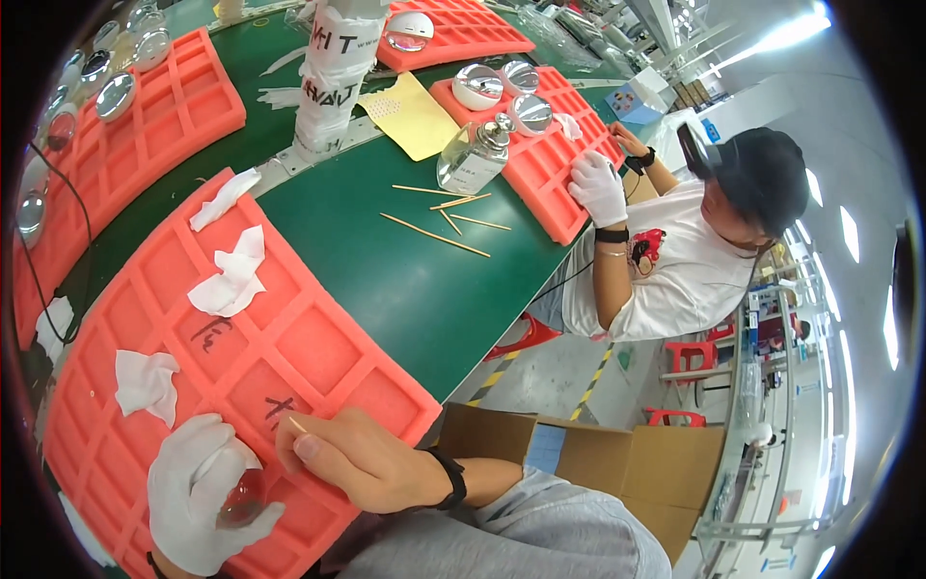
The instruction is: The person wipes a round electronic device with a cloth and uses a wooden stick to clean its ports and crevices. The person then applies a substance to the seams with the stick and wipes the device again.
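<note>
Holding a round, shiny piece (243, 496) cupped in the gloved left hand (196, 487), at eight o'clock over the red tray (316, 345). Pinching a thin stick (297, 425) in the bare right hand (362, 461) at seven o'clock, just beside the left, with a clear bottle (473, 160) at twelve.

Bold black lettering (325, 94) ran around the far white-wrapped post (333, 68), handwritten black marks (283, 409) stood in two compartments of the near red tray (258, 367), and small print, too fine to read, marked the clear bottle (473, 159) to the right
</note>
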The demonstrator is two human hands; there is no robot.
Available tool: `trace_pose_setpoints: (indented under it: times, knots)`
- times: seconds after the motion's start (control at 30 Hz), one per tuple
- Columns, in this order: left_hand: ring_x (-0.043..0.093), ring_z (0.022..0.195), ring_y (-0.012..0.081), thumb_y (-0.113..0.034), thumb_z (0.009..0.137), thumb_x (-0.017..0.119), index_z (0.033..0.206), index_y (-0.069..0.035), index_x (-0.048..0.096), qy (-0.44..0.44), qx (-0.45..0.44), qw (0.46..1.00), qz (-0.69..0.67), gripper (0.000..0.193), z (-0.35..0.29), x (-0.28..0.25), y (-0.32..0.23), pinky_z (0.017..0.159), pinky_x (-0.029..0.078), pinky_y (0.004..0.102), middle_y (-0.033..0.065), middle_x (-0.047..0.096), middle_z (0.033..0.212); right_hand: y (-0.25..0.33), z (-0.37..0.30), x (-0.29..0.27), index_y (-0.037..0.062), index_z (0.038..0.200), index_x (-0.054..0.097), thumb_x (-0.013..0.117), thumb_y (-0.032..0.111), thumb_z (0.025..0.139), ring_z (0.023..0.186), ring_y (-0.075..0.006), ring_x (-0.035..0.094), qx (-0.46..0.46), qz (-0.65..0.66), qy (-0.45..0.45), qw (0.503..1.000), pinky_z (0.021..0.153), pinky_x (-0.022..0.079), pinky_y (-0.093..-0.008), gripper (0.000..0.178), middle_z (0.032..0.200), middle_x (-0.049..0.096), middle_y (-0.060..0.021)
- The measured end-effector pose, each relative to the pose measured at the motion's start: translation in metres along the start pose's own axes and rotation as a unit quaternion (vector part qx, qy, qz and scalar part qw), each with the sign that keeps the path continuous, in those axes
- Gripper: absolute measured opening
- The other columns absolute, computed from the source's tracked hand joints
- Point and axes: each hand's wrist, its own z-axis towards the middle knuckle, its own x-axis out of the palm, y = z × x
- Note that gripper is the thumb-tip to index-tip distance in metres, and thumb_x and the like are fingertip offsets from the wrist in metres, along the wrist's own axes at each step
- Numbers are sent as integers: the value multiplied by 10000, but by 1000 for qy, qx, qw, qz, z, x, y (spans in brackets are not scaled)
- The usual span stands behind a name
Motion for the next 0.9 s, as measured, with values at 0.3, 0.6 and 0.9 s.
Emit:
trace_pose_setpoints:
  times: [0.3,0.6,0.9]
  knots:
    - [630,986,365,-101,492,902,997,-93,617,-108,33,992,-53,580,-8,17,11,844,501,452,98,636,1046,10,0,-2,10,924,550,324,214,1076,554,-253,447,28,-37,21,999,574,378,-367,340,660,478,-111]
    - [654,973,329,-49,657,826,998,-90,646,-135,66,984,-93,387,-15,-7,18,893,497,468,114,672,1054,10,-6,-11,-2,937,584,364,177,1064,570,-245,477,44,9,39,998,583,397,-346,311,673,501,-121]
    - [626,1044,354,-157,657,884,1137,-55,640,-68,-174,982,-18,547,-10,12,-16,944,490,483,134,650,1178,5,-1,8,-10,966,604,431,97,1036,606,-175,520,54,-113,54,991,616,448,-290,215,708,543,-75]
